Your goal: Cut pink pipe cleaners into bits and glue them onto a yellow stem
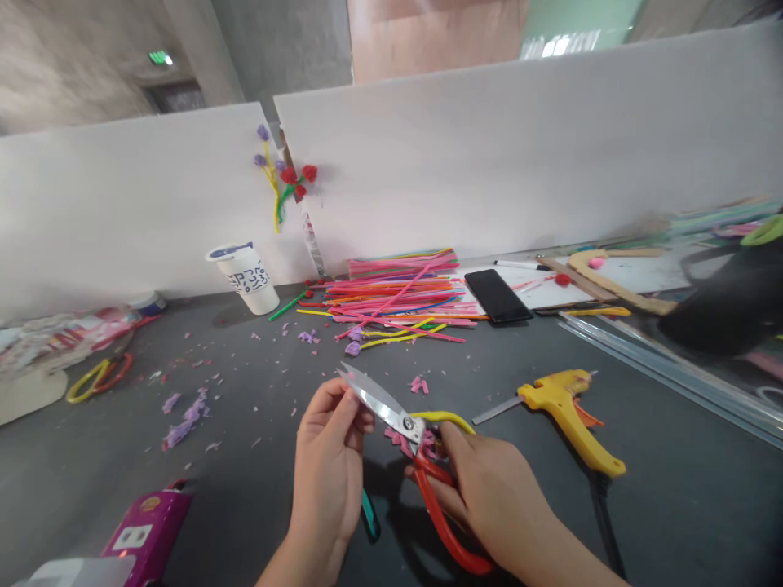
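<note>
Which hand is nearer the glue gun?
Right. The right hand, gripping the scissors, sits left of the glue gun; the left hand is farther left, past them.

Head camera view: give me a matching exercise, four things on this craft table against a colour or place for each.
Things:
1 scissors
2 glue gun
3 phone
4 paper cup

Colour or place:
a black
b white
c in the right hand
d yellow, not held

Pairs: 1-c, 2-d, 3-a, 4-b
</note>
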{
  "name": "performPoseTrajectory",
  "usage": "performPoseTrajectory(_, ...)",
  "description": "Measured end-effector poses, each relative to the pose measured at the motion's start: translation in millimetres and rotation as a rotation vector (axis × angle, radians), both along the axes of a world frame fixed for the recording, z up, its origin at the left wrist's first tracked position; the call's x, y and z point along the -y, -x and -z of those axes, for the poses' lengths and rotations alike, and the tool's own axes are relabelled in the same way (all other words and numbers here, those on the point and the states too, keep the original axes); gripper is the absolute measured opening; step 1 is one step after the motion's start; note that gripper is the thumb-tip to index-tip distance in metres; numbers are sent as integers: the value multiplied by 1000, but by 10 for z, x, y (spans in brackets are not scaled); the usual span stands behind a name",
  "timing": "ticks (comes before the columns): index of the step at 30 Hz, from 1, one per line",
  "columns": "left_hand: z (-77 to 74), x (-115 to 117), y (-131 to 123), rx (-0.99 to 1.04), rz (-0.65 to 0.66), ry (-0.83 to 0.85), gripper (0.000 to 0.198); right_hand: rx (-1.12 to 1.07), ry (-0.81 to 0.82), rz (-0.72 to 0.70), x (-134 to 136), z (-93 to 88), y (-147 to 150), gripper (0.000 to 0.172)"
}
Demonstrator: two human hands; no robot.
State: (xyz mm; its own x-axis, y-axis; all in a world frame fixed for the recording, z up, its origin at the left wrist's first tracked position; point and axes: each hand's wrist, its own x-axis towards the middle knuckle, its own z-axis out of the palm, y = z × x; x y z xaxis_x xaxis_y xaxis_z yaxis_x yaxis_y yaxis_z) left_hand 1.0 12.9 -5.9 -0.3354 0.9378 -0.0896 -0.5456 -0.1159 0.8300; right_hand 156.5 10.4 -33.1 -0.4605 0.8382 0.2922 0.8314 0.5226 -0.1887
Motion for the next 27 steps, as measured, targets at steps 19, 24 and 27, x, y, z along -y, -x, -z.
performPoseTrajectory(19, 21, -21, 24, -80, -19, -70, 1, -34, 8, -1, -10, -30, -20, 30)
performPoseTrajectory(24, 33, -31, 35, -107, -23, -81, 2, -31, -15, 1, -1, -26, -33, 30)
performPoseTrajectory(27, 34, -44, 43, -103, -18, -71, 3, -54, 54, 27, -23, -39, -32, 31)
